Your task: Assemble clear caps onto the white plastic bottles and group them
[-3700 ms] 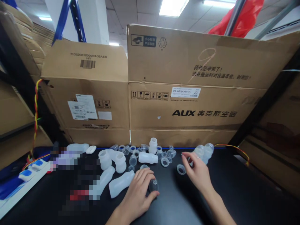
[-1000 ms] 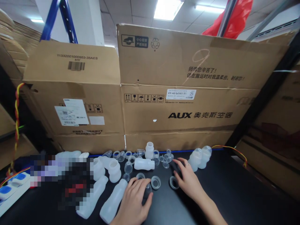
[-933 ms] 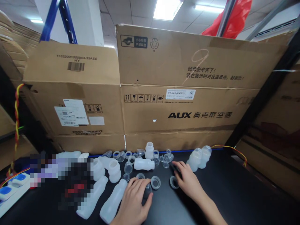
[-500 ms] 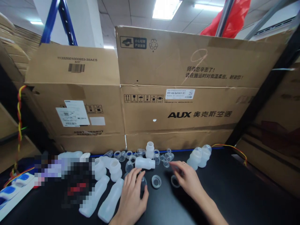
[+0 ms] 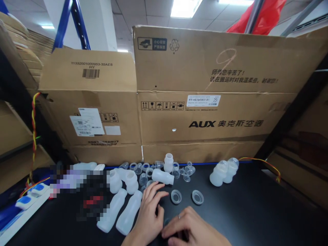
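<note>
The bottles [image 5: 129, 213] look like cloudy, smooth plastic with a soft sheen; the rings [image 5: 197, 197] are translucent plastic, and the small caps [image 5: 190, 170] clear and glossy. The black tabletop [image 5: 246, 212] is smooth, faintly shiny. The cardboard [image 5: 164, 118] is matt and creased, its label [image 5: 203, 100] smooth white paper. The red bag [image 5: 269, 17] looks like wrinkled, glossy plastic.

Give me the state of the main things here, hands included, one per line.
left hand: open, fingers loosely bent
right hand: fingers curled; grip hidden
left grey ring: lying flat, loose
right grey ring: lying flat, loose
two dome-topped bottles: standing, covered
small back bottle: upright, open
short middle bottle: on its side
two long bottles: on their sides
</note>
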Action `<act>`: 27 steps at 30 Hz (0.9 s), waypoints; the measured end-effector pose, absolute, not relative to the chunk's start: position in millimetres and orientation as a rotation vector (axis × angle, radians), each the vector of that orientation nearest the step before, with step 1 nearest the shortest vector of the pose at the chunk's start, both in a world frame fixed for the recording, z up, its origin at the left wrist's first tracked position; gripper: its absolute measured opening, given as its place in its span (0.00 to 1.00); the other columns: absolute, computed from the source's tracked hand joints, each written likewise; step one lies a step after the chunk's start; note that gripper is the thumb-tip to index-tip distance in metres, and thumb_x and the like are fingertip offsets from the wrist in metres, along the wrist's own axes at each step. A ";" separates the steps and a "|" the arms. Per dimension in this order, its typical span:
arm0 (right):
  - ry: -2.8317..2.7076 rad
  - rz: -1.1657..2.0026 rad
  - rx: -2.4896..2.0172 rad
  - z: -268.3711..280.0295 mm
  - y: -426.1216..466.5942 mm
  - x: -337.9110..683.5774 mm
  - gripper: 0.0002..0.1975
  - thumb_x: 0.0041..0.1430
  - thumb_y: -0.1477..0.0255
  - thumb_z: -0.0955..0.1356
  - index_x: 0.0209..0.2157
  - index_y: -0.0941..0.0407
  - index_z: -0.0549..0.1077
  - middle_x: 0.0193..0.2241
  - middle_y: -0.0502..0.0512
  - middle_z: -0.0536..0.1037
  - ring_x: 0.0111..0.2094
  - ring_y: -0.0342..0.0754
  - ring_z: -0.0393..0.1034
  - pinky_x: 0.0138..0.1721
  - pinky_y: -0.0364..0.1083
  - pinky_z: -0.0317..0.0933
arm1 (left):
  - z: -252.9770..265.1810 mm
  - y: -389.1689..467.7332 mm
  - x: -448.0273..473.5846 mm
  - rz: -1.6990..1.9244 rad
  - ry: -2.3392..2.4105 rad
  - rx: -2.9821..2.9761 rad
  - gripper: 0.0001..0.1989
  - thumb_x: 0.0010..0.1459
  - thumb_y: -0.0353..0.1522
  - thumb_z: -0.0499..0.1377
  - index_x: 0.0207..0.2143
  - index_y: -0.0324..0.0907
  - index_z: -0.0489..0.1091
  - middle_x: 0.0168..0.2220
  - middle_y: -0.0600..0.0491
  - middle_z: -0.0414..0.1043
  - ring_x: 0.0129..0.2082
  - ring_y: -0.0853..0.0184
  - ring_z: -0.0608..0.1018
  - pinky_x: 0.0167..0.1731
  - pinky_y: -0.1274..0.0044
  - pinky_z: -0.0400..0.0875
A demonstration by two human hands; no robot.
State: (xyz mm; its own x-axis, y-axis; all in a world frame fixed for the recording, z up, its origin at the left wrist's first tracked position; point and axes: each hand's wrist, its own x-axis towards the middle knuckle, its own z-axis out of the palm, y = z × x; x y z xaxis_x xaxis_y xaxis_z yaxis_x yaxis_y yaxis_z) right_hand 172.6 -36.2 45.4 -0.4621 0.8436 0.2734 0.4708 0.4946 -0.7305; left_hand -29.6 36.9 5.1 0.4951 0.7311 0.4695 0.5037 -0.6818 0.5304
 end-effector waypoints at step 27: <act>-1.599 0.958 -0.966 28.2 -24.7 175.5 0.42 0.58 0.71 0.77 0.68 0.46 0.57 0.53 0.57 0.78 0.57 0.54 0.73 0.65 0.59 0.61 | 17.2 35.3 -29.6 1.078 1.054 2.330 0.14 0.59 0.30 0.67 0.47 0.48 0.75 0.57 0.48 0.75 0.64 0.50 0.70 0.63 0.51 0.67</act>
State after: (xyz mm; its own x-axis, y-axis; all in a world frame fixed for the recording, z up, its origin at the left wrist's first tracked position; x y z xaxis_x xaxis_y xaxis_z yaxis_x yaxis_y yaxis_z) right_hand 175.5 -24.7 28.2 -0.1856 0.9212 0.3419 0.1332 0.3683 -0.9201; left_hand -29.6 35.3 17.2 0.4294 0.7556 0.4946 0.4773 -0.6548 0.5859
